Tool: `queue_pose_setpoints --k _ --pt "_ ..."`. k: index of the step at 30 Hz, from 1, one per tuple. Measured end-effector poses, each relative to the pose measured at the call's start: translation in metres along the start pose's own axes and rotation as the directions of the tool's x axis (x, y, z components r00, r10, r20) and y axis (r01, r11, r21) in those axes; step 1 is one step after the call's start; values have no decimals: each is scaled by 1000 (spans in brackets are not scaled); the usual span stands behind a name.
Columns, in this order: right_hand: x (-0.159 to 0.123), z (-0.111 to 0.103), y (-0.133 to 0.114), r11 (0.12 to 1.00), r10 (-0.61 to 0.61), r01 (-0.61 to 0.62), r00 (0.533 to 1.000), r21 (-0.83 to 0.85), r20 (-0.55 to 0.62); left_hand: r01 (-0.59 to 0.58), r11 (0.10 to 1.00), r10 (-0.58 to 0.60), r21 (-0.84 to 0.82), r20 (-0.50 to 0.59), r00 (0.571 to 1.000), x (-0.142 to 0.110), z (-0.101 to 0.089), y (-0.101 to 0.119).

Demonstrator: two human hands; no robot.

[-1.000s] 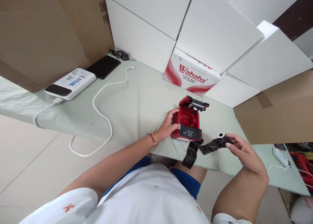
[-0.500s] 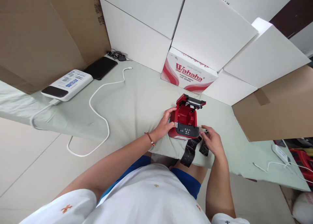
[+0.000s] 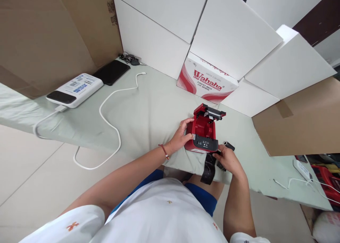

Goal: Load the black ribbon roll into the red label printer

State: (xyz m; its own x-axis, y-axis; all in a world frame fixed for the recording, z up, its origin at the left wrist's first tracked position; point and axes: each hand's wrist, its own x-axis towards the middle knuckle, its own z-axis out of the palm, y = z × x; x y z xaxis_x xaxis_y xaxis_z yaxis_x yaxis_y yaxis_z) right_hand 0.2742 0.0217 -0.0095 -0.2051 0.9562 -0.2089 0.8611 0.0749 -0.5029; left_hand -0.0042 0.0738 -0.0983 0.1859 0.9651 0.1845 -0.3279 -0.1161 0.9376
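Observation:
A small red thermal printer point(image 3: 203, 129) stands on the green-covered table with its lid raised and its red paper bay bare. My left hand point(image 3: 180, 136) grips the printer's left side, thumb near the front corner. At the front right corner, my right hand point(image 3: 227, 158) has its fingers closed on the upper end of a black paper strip point(image 3: 208, 169), which hangs over the table edge. A black paper roll point(image 3: 229, 146) lies on the table just beyond my right hand, partly hidden by it.
Behind the printer stands a Wahaba box point(image 3: 207, 80) against stacked white boxes point(image 3: 233, 30). Left lie a white power bank point(image 3: 75, 91), a black phone point(image 3: 113, 72), keys point(image 3: 130, 58) and a white cable point(image 3: 118, 129). Cardboard boxes point(image 3: 300, 119) flank both sides.
My right hand has brought the black roll left toward the printer, set it down and closed on the strip by the front corner. My left hand stays on the printer.

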Motion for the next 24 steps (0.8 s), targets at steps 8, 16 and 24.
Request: queue_pose_setpoints --k 8,16,24 --pt "-40 -91 -39 975 -178 148 966 165 188 -9 1000 9 16 -7 1000 -1 1 4" --pt "35 -44 -81 989 -121 111 987 -99 -102 -26 1000 26 18 -5 1000 -1 1 5" --pt "83 -15 -91 970 -150 119 980 -213 -134 -31 999 31 38 -3 1000 0 -1 3"
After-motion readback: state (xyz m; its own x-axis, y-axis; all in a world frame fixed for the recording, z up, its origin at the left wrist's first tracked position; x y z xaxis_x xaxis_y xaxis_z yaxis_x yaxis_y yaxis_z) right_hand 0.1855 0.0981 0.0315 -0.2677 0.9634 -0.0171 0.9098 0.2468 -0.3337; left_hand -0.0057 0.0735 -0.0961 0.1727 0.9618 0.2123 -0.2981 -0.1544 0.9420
